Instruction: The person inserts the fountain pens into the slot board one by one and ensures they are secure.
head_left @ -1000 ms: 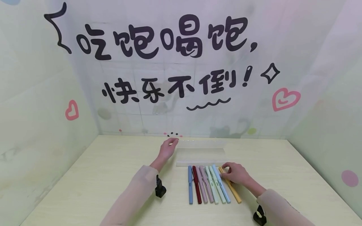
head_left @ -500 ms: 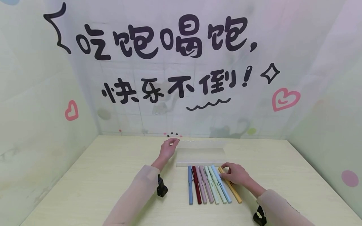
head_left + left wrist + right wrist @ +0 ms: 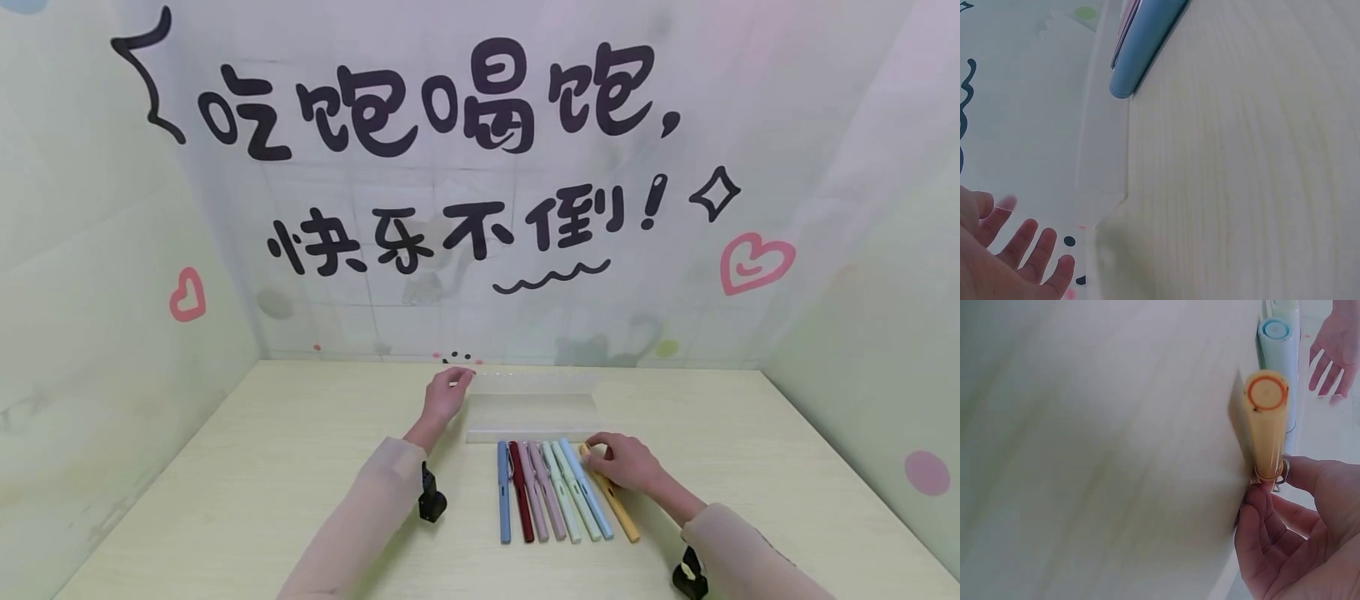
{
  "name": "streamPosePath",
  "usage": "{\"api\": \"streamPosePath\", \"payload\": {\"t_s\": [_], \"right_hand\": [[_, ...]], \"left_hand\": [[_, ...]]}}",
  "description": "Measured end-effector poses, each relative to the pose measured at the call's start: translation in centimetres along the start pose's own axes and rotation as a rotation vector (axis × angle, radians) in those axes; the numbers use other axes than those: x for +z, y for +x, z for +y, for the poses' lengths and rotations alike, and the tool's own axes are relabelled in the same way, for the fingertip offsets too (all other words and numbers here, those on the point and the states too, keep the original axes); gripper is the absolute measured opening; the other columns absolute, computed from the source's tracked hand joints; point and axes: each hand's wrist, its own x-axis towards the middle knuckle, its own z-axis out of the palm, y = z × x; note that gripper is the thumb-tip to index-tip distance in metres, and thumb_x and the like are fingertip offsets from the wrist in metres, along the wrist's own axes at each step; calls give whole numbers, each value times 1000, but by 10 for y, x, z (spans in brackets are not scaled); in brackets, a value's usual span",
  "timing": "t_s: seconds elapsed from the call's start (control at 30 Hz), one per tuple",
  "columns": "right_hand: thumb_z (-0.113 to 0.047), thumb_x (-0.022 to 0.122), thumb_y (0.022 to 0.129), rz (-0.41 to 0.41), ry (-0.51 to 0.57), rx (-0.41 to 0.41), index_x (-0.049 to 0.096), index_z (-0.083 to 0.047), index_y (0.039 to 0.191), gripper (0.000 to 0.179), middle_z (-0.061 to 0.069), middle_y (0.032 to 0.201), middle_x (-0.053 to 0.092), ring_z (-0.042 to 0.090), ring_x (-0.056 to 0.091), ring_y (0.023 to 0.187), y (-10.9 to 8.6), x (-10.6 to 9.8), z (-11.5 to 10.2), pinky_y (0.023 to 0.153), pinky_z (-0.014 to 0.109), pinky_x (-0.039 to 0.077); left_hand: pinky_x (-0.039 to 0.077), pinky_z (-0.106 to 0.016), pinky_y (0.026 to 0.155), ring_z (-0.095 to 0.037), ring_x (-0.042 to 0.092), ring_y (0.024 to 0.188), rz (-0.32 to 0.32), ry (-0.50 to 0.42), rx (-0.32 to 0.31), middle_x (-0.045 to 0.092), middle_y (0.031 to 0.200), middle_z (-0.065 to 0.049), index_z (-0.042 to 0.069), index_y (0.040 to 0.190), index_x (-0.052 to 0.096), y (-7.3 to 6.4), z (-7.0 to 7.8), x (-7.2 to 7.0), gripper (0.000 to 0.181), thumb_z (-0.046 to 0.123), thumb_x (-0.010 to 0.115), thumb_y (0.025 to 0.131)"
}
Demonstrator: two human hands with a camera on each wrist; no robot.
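Observation:
My right hand (image 3: 628,461) pinches the upper part of a yellow pen (image 3: 620,510), near its metal clip, with thumb and fingers. This pen slants at the right end of a row of capped pens. To its left lie a light blue pen (image 3: 597,505), pale green pens (image 3: 567,500), mauve pens (image 3: 542,502), a dark red pen (image 3: 522,492) and a blue pen (image 3: 504,500). Behind the row lies a clear plastic box (image 3: 532,435). At its far left corner, my left hand (image 3: 444,396) holds the edge between thumb and index finger, the other fingers loosely spread.
The pale wooden tabletop (image 3: 322,467) runs back to a printed cloth wall (image 3: 360,325) with large black characters. Cloth walls also stand at left and right. Black wrist cameras (image 3: 431,498) are strapped below both sleeves.
My right thumb has shifted slightly on the yellow pen. The left hand keeps its place at the box corner, and the other pens lie as before.

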Motion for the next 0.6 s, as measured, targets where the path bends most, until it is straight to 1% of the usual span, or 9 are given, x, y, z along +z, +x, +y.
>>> {"api": "streamPosePath", "payload": {"t_s": [0.17,0.37,0.47,0.6], "right_hand": [[-21,63,81,-21,-16,-2,60,-6,104,27,-3,52,46,11,42,42,1,1,2,41,26,34],[-20,65,79,-15,-9,21,59,-6,95,23,-3,57,47,11,43,48,2,1,1,45,27,35],[-16,65,78,-1,15,25,58,-5,94,20,-2,60,48,12,44,51,1,-1,0,47,27,37],[-10,62,79,15,83,1,57,-3,94,18,-1,64,50,12,46,52,1,-5,1,48,27,39]], "left_hand": [[42,-40,83,-29,53,98,6,-1,3,59,103,-13,2,101,62,0,0,0,25,20,49,90],[43,-40,81,-29,53,97,11,14,11,60,101,-13,2,100,63,-1,0,-1,24,19,49,90],[43,-40,81,-29,53,96,14,20,14,60,101,-13,2,100,63,-1,1,-2,24,19,49,90],[43,-39,81,-28,53,96,14,20,10,60,101,-12,2,101,63,-1,2,-1,24,20,50,90]]}}
